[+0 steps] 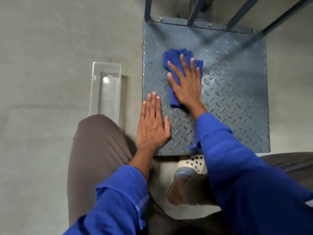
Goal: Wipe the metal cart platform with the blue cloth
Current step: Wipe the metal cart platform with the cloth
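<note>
right hand (186, 85) flat, fingers spread on bunched blue cloth (176, 65) | left hand (152, 122) flat, bracing the near-left of the cart platform (237, 82) | risk: cloth snags on raised tread

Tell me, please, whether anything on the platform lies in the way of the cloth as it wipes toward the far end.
Nothing visible does. The right hand presses the blue cloth flat on the platform, whose tread plate is bare up to the frame bars at the far edge. The left hand rests at the near left edge, behind the cloth.
</note>
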Tool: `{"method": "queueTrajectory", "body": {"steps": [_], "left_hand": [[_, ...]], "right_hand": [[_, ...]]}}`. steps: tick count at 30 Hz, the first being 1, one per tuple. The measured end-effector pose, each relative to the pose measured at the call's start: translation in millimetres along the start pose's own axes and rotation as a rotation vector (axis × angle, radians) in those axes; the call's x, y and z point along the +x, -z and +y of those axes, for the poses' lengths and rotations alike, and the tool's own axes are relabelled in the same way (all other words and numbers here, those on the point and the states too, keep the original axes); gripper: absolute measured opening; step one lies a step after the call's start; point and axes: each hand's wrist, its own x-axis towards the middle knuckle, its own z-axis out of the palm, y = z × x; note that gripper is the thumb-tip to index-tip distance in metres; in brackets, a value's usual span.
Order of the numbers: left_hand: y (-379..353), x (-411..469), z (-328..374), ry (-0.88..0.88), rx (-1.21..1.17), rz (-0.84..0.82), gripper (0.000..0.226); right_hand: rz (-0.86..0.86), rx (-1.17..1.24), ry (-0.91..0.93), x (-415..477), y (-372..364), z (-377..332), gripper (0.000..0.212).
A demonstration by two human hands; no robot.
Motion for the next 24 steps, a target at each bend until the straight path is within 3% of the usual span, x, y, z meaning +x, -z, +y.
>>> {"method": "queueTrajectory", "body": {"steps": [4, 6, 11, 16, 20, 24], "left_hand": [[0.4, -0.7, -0.3, -0.009, -0.005, 0.02, 0.083], [1.1, -2.1, -0.2, 0.002, -0.007, 0.016, 0.08], [0.7, 1.4, -0.2, 0.001, 0.011, 0.026, 0.081], [-2.5, -4.8, -3.7, -0.013, -0.102, 0.169, 0.076], [-1.1, -21.2, 4.2, 0.016, -0.061, 0.14, 0.065], [-1.6, -25.8, 3.4, 0.014, 0.012, 0.066, 0.067]], "right_hand": [[-0.075, -0.033, 0.325, -59.7, -9.7, -12.3, 0.054], [-0.061, -0.063, 0.376, -58.9, -5.5, 4.9, 0.053], [0.03, -0.046, 0.099, -5.7, -1.7, -1.3, 0.054], [-0.03, -0.055, 0.362, -32.5, -14.0, -25.3, 0.052], [-0.006, -0.033, 0.158, -80.7, -8.5, -5.4, 0.054], [0.02, -0.04, -0.013, -52.4, -6.0, -17.9, 0.053]]}}
